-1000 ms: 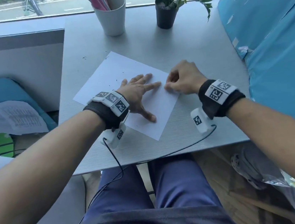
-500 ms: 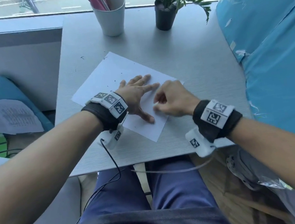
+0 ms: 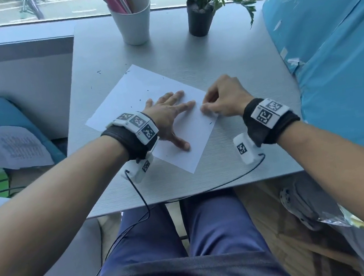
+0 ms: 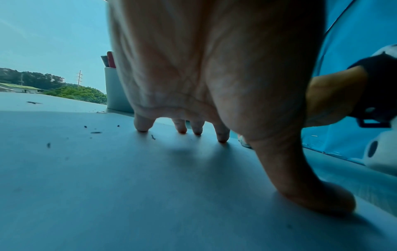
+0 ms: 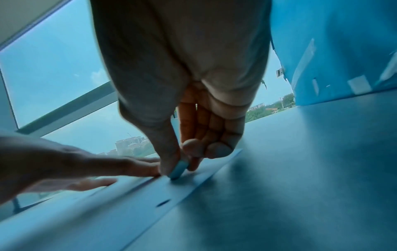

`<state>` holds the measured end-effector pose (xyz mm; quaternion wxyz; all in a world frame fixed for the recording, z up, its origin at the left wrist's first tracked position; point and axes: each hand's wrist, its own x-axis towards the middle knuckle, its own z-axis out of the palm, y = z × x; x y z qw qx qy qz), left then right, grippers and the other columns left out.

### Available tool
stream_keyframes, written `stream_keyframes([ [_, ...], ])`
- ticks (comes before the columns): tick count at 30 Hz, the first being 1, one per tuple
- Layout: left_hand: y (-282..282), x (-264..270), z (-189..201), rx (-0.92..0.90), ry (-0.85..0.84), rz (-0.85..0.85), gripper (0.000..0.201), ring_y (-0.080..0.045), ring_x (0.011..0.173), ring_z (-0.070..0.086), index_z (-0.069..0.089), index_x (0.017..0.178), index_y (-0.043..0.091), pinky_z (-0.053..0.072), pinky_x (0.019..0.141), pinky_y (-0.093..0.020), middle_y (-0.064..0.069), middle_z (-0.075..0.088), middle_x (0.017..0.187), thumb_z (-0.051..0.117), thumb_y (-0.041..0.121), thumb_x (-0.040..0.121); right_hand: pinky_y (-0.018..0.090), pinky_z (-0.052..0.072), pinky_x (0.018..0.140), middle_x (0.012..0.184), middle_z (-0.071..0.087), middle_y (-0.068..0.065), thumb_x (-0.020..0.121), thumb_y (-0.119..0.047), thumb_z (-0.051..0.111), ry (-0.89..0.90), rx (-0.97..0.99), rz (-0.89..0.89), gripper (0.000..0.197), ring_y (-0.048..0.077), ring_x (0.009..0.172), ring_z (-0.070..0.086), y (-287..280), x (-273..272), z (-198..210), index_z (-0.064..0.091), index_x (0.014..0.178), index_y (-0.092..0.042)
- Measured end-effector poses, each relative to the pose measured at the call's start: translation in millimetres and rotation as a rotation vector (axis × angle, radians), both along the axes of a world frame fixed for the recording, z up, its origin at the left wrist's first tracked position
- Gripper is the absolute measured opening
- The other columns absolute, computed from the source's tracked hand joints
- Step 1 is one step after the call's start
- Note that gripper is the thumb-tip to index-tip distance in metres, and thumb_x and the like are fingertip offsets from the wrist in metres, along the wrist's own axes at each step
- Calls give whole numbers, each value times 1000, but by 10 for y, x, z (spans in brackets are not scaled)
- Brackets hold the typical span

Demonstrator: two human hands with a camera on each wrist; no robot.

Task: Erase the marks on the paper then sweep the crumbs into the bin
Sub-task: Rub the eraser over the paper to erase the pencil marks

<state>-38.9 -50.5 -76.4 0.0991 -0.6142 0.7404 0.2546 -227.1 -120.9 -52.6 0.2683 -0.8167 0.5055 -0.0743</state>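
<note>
A white sheet of paper (image 3: 138, 92) lies at an angle on the grey table (image 3: 224, 63). My left hand (image 3: 169, 114) lies flat on the sheet with fingers spread, pressing it down; the left wrist view shows the fingertips (image 4: 222, 137) and thumb on the paper (image 4: 107, 186). My right hand (image 3: 222, 100) pinches a small pale eraser (image 5: 178, 170) between thumb and fingers, its tip on the paper (image 5: 107, 212) near the right corner. Dark eraser crumbs (image 3: 139, 100) lie scattered over the sheet and the table beyond it; others (image 4: 95, 132) show in the left wrist view.
A white cup of pens (image 3: 132, 20) and a potted plant (image 3: 200, 14) stand at the table's far edge by the window. A blue plastic-covered bulk (image 3: 335, 50) borders the table on the right. Printed paper (image 3: 10, 147) lies left of the table. No bin shows.
My right hand with the eraser swept toward me and left half a second ago, then back out toward the paper's right corner. My left hand has stayed flat on the sheet.
</note>
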Motion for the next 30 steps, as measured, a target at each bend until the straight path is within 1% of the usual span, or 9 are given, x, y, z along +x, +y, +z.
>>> stream_keyframes([
  [5,48,-11,-51,19,-12,-15,134,-17,151,-16,-2,155,46,-1,118,-63,9,-18,163,78,76,52,20,52,65,72,69,-2,73,-22,75,27,69,206,9,9,67,64,422,50,-95,77,77,-14],
  [8,-3,3,-41,8,13,7,134,-16,150,-17,-1,154,47,-1,117,-64,10,-18,164,80,75,52,16,50,63,70,72,-3,72,-22,77,-11,48,28,9,8,67,65,58,-21,-1,78,76,-14],
  [10,-14,0,-30,5,20,11,134,-16,150,-18,-1,155,47,-2,117,-65,9,-18,164,80,75,51,19,53,66,70,70,-2,72,-21,76,-19,-3,2,10,12,70,67,1,-6,1,78,77,-13],
  [14,-10,27,-56,14,10,-17,136,-17,150,-20,-5,155,44,-4,117,-63,9,-21,163,78,77,52,20,52,67,63,63,-10,72,-19,76,51,43,294,9,10,66,63,440,126,-28,79,78,-13],
  [19,-15,26,-59,13,42,-6,134,-17,150,-20,-2,154,46,-6,116,-63,9,-20,163,80,74,52,15,48,66,74,73,-1,72,-24,78,12,-25,21,12,10,71,67,-38,63,-4,79,79,-15],
  [22,-15,28,-52,15,37,-13,135,-17,150,-20,-4,154,45,-6,116,-64,8,-21,163,80,74,52,20,52,67,78,70,-1,70,-22,77,14,-12,175,11,13,72,66,311,182,-93,77,79,-16],
  [24,-6,24,-52,25,39,-18,136,-17,149,-21,-5,154,44,-7,116,-63,9,-22,163,80,74,53,18,53,65,78,71,-1,70,-22,79,20,49,254,11,10,69,65,403,195,-90,78,79,-16],
  [27,-11,18,-55,21,58,-5,137,-17,150,-20,-4,155,44,-7,116,-64,9,-19,163,81,73,51,3,40,55,72,72,-4,71,-24,80,2,22,72,11,4,62,62,12,143,-9,79,79,-16],
  [30,-17,21,-41,15,54,-1,139,-17,150,-20,-5,156,40,-7,116,-64,9,-19,163,82,72,53,11,47,59,71,71,-2,70,-22,78,2,-33,71,11,10,66,65,37,191,-60,78,77,-14],
])
